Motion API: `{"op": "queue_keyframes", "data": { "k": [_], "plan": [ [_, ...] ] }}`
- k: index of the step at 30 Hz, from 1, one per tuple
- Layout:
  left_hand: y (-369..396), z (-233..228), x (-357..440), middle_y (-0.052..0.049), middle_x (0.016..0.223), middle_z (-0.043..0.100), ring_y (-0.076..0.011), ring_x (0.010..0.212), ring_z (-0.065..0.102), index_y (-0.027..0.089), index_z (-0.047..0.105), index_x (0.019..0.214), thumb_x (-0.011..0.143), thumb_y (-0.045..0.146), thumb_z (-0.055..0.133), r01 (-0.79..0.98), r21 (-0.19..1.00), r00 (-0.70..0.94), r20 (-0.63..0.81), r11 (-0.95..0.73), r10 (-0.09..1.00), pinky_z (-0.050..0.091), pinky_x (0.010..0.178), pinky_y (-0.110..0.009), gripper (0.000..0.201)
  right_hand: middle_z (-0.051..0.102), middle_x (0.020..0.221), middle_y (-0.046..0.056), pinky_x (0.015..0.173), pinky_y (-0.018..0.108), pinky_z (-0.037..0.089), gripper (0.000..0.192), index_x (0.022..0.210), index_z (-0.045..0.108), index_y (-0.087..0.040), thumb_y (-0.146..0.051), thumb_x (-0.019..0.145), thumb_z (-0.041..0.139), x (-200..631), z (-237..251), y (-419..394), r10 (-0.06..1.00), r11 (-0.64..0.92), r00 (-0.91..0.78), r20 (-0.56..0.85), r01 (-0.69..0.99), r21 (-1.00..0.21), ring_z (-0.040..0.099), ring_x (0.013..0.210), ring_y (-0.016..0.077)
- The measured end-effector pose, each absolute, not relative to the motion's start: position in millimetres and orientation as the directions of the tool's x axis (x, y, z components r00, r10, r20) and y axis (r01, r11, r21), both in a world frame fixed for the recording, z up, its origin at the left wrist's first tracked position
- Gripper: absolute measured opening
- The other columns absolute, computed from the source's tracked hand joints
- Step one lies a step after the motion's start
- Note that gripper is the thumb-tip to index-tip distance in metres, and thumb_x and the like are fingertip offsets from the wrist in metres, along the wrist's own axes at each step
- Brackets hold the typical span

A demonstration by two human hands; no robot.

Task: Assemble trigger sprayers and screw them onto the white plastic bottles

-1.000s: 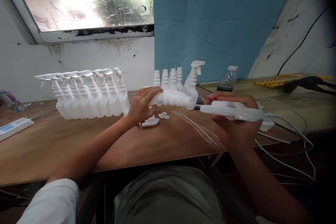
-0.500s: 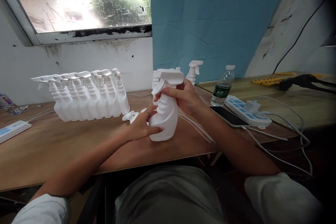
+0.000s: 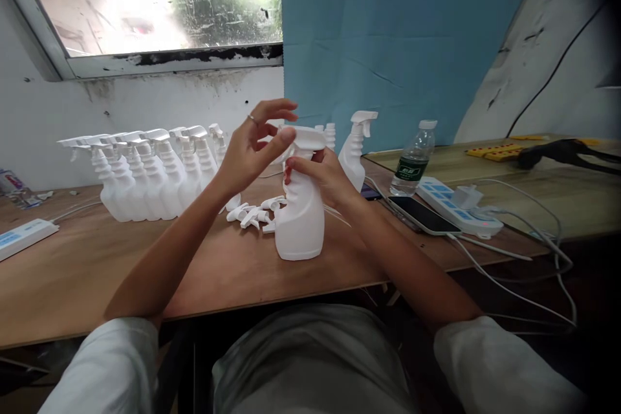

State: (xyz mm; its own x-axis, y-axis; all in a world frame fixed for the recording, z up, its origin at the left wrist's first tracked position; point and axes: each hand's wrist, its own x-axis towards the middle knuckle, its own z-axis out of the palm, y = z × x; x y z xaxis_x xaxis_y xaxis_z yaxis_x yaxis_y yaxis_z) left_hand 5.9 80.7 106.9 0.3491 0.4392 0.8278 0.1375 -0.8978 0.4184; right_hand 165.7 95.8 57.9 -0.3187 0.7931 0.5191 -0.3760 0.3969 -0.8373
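White power strip (image 3: 22, 237) at far L edge of brown wooden table (image 3: 121, 272), well L of the upright white plastic spray bottle (image 3: 299, 220). Row of finished white spray bottles w/ trigger heads (image 3: 145, 174) stands L of it and further back, by the wall. Left hand (image 3: 252, 149) raised at bottle's upper L, fingers spread and curled, tips on the white trigger sprayer head (image 3: 303, 137); not closed round it. Loose white trigger heads (image 3: 252, 213) lie on table just L of bottle base. Bottle stands on table near front edge, centre. Right hand (image 3: 323, 178) wrapped on bottle's ribbed neck from R, fingers gripping. Single white spray bottle (image 3: 356, 149) behind-R. Clear water bottle w/ green label (image 3: 412, 162), black phone (image 3: 424, 213), second white power strip w/ plugged cables (image 3: 456, 204) all R of bottle.
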Motion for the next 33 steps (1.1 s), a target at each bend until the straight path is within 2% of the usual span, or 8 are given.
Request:
{"op": "queue_keyframes", "data": {
  "k": [4, 7, 14, 17, 21, 25, 28, 33],
  "plan": [
    [76.8, 120.2, 12.6, -0.003, 0.09, 0.066, -0.013, 0.072, 0.062, 0.018, 0.065, 0.101, 0.083, 0.029, 0.066, 0.268, 0.406, 0.425, 0.764, -0.873, 0.486, 0.052, 0.061, -0.023, 0.021, 0.06, 0.068, 0.002, 0.053, 0.028, 0.051, 0.029, 0.085, 0.057, -0.015, -0.035, 0.075, 0.075, 163.3, 56.0, 97.8, 0.78, 0.425, -0.309, 0.544, -0.375, -0.824, 0.058, 0.057, 0.0143],
    [82.6, 118.3, 10.2, -0.002, 0.081, 0.064, -0.0106, 0.059, 0.059, 0.015, 0.064, 0.094, 0.082, 0.024, 0.066, 0.208, 0.478, 0.431, 0.738, -0.853, 0.519, 0.051, 0.053, -0.023, 0.015, 0.062, 0.076, 0.002, 0.055, 0.028, 0.052, 0.032, 0.091, 0.057, -0.017, -0.037, 0.074, 0.076, 163.4, 52.7, 97.5, 0.755, 0.448, -0.296, 0.585, -0.419, -0.79, 0.058, 0.06, 0.0139],
    [90.9, 120.1, 2.2, -0.002, 0.082, 0.063, -0.0087, 0.053, 0.057, 0.015, 0.054, 0.075, 0.078, 0.021, 0.069, 0.124, 0.576, 0.458, 0.689, -0.808, 0.562, 0.05, 0.048, -0.023, 0.016, 0.063, 0.079, 0.004, 0.06, 0.029, 0.052, 0.029, 0.094, 0.057, -0.017, -0.042, 0.081, 0.066, 168.2, 43.0, 100.1, 0.716, 0.451, -0.293, 0.634, -0.499, -0.74, 0.062, 0.066, 0.016],
    [91.3, 120.5, 3.2, -0.002, 0.08, 0.062, -0.0096, 0.054, 0.058, 0.016, 0.052, 0.075, 0.079, 0.019, 0.066, 0.112, 0.594, 0.467, 0.676, -0.797, 0.57, 0.049, 0.049, -0.024, 0.016, 0.064, 0.08, 0.004, 0.059, 0.029, 0.053, 0.033, 0.095, 0.056, -0.018, -0.044, 0.079, 0.068, 168.9, 42.2, 101.9, 0.734, 0.444, -0.3, 0.609, -0.466, -0.765, 0.063, 0.067, 0.017],
    [91.2, 119.7, 3.6, 0.0, 0.074, 0.059, -0.0091, 0.051, 0.056, 0.016, 0.05, 0.075, 0.078, 0.017, 0.065, 0.115, 0.601, 0.478, 0.664, -0.79, 0.575, 0.048, 0.048, -0.024, 0.015, 0.063, 0.08, 0.002, 0.058, 0.03, 0.053, 0.043, 0.1, 0.052, -0.02, -0.037, 0.07, 0.078, 168.0, 43.5, 103.2, 0.742, 0.463, -0.296, 0.601, -0.422, -0.78, 0.062, 0.066, 0.0166],
    [90.1, 120.2, 2.8, 0.0, 0.076, 0.06, -0.0083, 0.05, 0.055, 0.016, 0.048, 0.073, 0.077, 0.016, 0.064, 0.128, 0.603, 0.476, 0.659, -0.787, 0.582, 0.047, 0.046, -0.023, 0.017, 0.062, 0.081, 0.001, 0.057, 0.031, 0.053, 0.044, 0.105, 0.048, -0.022, -0.042, 0.074, 0.073, 165.1, 46.7, 100.0, 0.719, 0.433, -0.321, 0.617, -0.488, -0.758, 0.063, 0.067, 0.0177],
    [90.0, 120.7, 1.4, -0.001, 0.079, 0.061, -0.0075, 0.05, 0.055, 0.016, 0.048, 0.073, 0.077, 0.017, 0.064, 0.138, 0.607, 0.475, 0.652, -0.782, 0.59, 0.047, 0.046, -0.023, 0.017, 0.061, 0.084, -0.001, 0.054, 0.029, 0.052, 0.049, 0.103, 0.045, -0.024, -0.037, 0.069, 0.078, 162.2, 49.0, 96.3, 0.727, 0.488, -0.263, 0.634, -0.451, -0.747, 0.061, 0.061, 0.0148],
    [90.1, 120.4, -0.2, 0.002, 0.07, 0.058, -0.0087, 0.052, 0.056, 0.017, 0.05, 0.079, 0.078, 0.021, 0.065, 0.145, 0.634, 0.495, 0.618, -0.76, 0.61, 0.048, 0.049, -0.023, 0.015, 0.06, 0.083, -0.001, 0.054, 0.03, 0.052, 0.047, 0.102, 0.042, -0.025, -0.04, 0.072, 0.075, 159.4, 51.6, 92.4, 0.722, 0.483, -0.282, 0.632, -0.448, -0.752, 0.061, 0.061, 0.0155]
  ]
}}
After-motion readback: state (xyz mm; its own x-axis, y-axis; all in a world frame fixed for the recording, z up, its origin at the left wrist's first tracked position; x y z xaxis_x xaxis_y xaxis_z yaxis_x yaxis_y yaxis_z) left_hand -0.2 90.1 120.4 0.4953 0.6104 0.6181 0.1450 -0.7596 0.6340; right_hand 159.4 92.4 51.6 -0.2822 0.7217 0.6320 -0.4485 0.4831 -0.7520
